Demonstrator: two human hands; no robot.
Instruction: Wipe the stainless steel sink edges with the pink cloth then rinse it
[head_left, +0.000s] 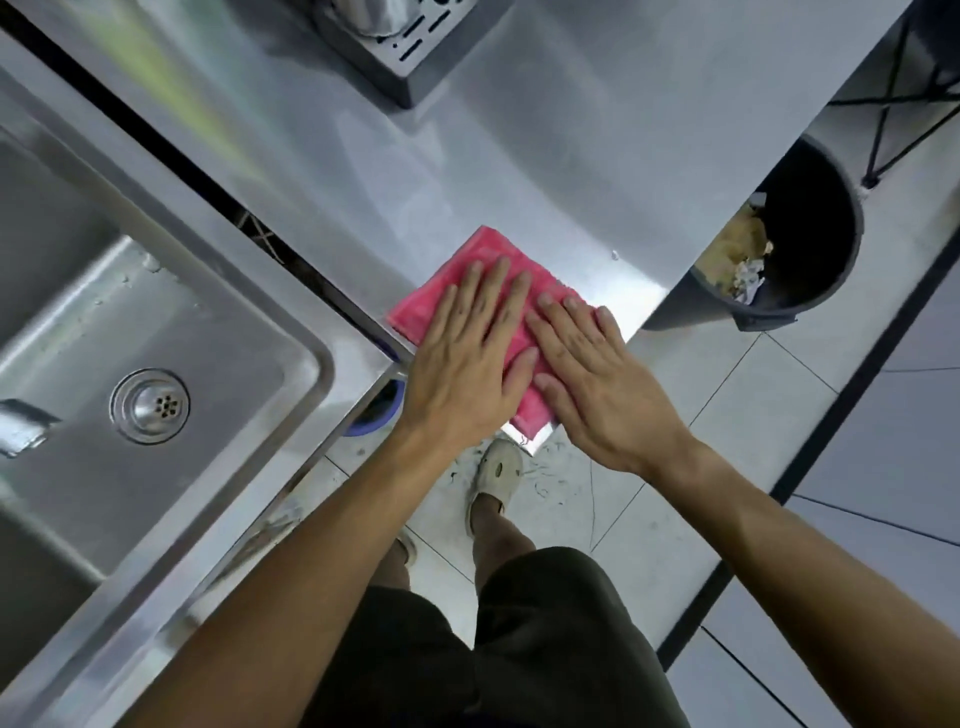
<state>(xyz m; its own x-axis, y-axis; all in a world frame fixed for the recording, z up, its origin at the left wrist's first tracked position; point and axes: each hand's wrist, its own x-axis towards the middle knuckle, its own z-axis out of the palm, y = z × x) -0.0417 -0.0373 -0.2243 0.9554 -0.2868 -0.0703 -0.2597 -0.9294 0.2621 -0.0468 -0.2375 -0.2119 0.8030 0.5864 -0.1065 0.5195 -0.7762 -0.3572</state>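
Observation:
A folded pink cloth (470, 270) lies flat on the stainless steel counter (519, 171), near its front corner. My left hand (462, 353) rests palm down on the cloth with fingers spread. Beside it, my right hand (602, 379) presses flat on the cloth's right part, fingers together and pointing up-left. Neither hand grips the cloth; both lie on top of it. The stainless steel sink (171, 332) is to the left, its rim (218, 234) running diagonally, with a round drain (149, 406) in the basin. A dark gap separates the sink unit from the counter.
A tap end (23, 426) juts in at the far left over the basin. A grey slotted tray (400, 47) stands at the counter's back. A dark bin (784, 234) with rubbish sits on the tiled floor to the right. My feet stand below the counter corner.

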